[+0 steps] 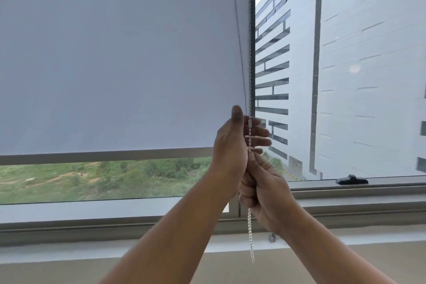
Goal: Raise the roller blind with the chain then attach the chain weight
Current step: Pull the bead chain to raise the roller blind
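A pale grey roller blind covers most of the left window pane; its bottom bar hangs a little above the sill, with a strip of green outside showing below. A white bead chain runs down along the blind's right edge. My left hand is raised beside the chain, fingers spread loosely around it near a small white connector. Just below, my right hand is closed on the chain, whose loose end dangles under the fist. A small metal piece shows by my right wrist.
A dark window mullion stands right behind the chain. The right pane is uncovered and shows a white building. A black window handle lies on the lower frame at right. The white sill runs across below my arms.
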{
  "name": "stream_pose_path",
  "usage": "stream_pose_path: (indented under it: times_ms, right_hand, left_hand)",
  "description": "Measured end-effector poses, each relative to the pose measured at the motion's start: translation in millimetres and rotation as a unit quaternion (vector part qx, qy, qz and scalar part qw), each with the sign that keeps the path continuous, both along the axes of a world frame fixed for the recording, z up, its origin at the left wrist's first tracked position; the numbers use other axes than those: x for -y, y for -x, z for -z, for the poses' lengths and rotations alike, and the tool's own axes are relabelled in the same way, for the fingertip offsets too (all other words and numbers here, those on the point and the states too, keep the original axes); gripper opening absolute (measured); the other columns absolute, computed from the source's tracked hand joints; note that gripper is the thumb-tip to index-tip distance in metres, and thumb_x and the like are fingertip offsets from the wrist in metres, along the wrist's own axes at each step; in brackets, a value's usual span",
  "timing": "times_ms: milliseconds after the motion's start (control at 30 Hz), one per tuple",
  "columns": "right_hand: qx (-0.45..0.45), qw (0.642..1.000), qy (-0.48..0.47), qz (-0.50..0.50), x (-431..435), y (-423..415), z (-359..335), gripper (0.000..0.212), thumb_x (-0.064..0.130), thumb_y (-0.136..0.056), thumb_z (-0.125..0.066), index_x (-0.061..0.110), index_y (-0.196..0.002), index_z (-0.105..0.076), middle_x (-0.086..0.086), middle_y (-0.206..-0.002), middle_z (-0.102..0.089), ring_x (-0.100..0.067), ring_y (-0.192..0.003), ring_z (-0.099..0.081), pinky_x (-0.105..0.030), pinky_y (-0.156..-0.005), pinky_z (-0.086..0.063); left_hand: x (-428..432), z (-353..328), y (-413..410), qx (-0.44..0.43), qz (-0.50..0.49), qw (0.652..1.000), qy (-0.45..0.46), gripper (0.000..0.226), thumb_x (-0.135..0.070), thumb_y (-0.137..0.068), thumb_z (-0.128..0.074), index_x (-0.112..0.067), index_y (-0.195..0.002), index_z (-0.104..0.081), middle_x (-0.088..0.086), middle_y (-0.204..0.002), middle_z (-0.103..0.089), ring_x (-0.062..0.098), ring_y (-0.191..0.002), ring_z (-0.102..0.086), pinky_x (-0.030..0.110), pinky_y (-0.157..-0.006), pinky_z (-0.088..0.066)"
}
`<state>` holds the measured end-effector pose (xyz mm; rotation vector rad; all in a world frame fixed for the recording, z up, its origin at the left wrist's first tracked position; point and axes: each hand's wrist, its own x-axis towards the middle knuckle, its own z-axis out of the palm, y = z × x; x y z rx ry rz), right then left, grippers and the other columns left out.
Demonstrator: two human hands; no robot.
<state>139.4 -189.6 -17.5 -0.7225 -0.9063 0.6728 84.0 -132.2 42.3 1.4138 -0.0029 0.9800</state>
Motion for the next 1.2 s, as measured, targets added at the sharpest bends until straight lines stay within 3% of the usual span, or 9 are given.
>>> stream_pose_path:
  times_ms: [167, 333, 600, 767, 933, 1000, 1067, 1133, 1200]
  right_hand:
    - [-0.011, 0.999, 0.036, 0.033, 2.4, 2.9, 8.5, 0.028, 0.028, -0.084, -0.054, 0.021, -0.057, -0.048, 0.007, -0.042, -0.026, -0.004, -0.033, -0.018, -0.016, -0.039, -0.011]
    - [-0.042, 0.991, 0.108, 0.064, -1.8, -0.8, 61.6, 0.035, 0.016, -0.100, -0.043, 0.015, -0.065, -0.047, 0.003, -0.040, -0.027, -0.005, -0.028, -0.020, -0.011, -0.035, -0.015]
    - [0.001, 0.963, 0.253, 0.097, -2.4, 3.6, 140.0, 0.040, 0.008, -0.102, -0.039, 0.007, -0.062, -0.043, -0.002, -0.039, -0.033, -0.008, -0.022, -0.024, -0.008, -0.035, -0.020]
    - [0.162, 0.917, 0.348, 0.110, 6.6, 4.5, 133.6, 0.051, 0.013, -0.099, -0.043, 0.018, -0.049, -0.052, 0.002, -0.044, -0.042, -0.009, -0.032, -0.031, -0.017, -0.034, -0.024]
    - [0.348, 0.830, 0.415, 0.130, 17.1, -10.5, 79.8, 0.020, 0.010, -0.076, -0.054, 0.014, -0.060, -0.066, -0.003, -0.061, -0.060, -0.014, -0.054, -0.045, -0.023, -0.051, -0.034]
    - [0.321, 0.854, 0.366, 0.186, 12.3, -15.7, 53.5, 0.018, 0.006, -0.081, -0.050, 0.011, -0.074, -0.066, -0.006, -0.072, -0.067, -0.016, -0.060, -0.053, -0.024, -0.055, -0.040]
    - [0.200, 0.919, 0.267, 0.210, 7.4, -17.8, 26.1, 0.020, 0.015, -0.099, -0.043, 0.009, -0.095, -0.062, -0.011, -0.087, -0.071, -0.020, -0.071, -0.063, -0.027, -0.062, -0.048]
    - [0.087, 0.968, 0.168, 0.166, 3.5, -15.8, 6.6, 0.035, 0.030, -0.103, -0.035, 0.007, -0.098, -0.061, -0.007, -0.074, -0.066, -0.021, -0.064, -0.060, -0.033, -0.063, -0.044]
    - [0.036, 0.984, 0.109, 0.137, -1.0, -11.4, 0.0, 0.040, 0.034, -0.102, -0.036, 0.011, -0.080, -0.061, 0.002, -0.053, -0.048, -0.013, -0.047, -0.040, -0.029, -0.052, -0.031]
  left_hand:
    - [0.6, 12.6, -14.8, -0.006, -0.039, 0.999, -0.017, 0.053, -0.055, -0.096, -0.042, -0.016, -0.060, -0.040, -0.001, -0.044, -0.030, 0.013, -0.039, -0.026, 0.027, -0.045, -0.030]
    - [-10.3, 65.8, -21.9, -0.084, -0.050, 0.995, 0.008, 0.049, -0.048, -0.097, -0.049, -0.020, -0.058, -0.037, -0.003, -0.052, -0.026, 0.009, -0.043, -0.023, 0.019, -0.038, -0.033]
    - [-20.3, 143.8, -21.8, -0.286, -0.100, 0.953, 0.005, 0.046, -0.043, -0.101, -0.045, -0.020, -0.062, -0.034, -0.006, -0.051, -0.029, 0.008, -0.042, -0.024, 0.026, -0.046, -0.024]
    - [-18.3, 150.2, -11.2, -0.284, -0.090, 0.954, 0.020, 0.048, -0.042, -0.101, -0.045, -0.021, -0.060, -0.032, -0.007, -0.048, -0.025, 0.009, -0.041, -0.020, 0.026, -0.044, -0.019]
    - [-19.9, 146.8, -0.5, -0.278, -0.107, 0.954, 0.012, 0.050, -0.043, -0.101, -0.044, -0.018, -0.058, -0.040, -0.005, -0.049, -0.038, 0.014, -0.048, -0.035, 0.031, -0.051, -0.032]
    - [-16.2, 146.7, 3.3, -0.276, -0.091, 0.957, 0.026, 0.046, -0.044, -0.101, -0.043, -0.017, -0.067, -0.057, 0.000, -0.061, -0.052, 0.017, -0.058, -0.047, 0.035, -0.049, -0.046]
    - [-11.0, 145.1, 5.6, -0.285, -0.077, 0.955, 0.034, 0.044, -0.050, -0.100, -0.043, -0.015, -0.078, -0.061, 0.000, -0.065, -0.048, 0.016, -0.058, -0.046, 0.032, -0.049, -0.053]
    - [-6.1, 144.6, 7.0, -0.286, -0.057, 0.956, 0.030, 0.045, -0.050, -0.100, -0.042, -0.014, -0.075, -0.053, -0.002, -0.058, -0.039, 0.014, -0.047, -0.041, 0.031, -0.047, -0.051]
    - [-1.6, 143.7, 9.6, -0.278, -0.027, 0.960, 0.029, 0.046, -0.045, -0.101, -0.042, -0.014, -0.067, -0.047, 0.001, -0.051, -0.044, 0.015, -0.041, -0.044, 0.027, -0.047, -0.044]
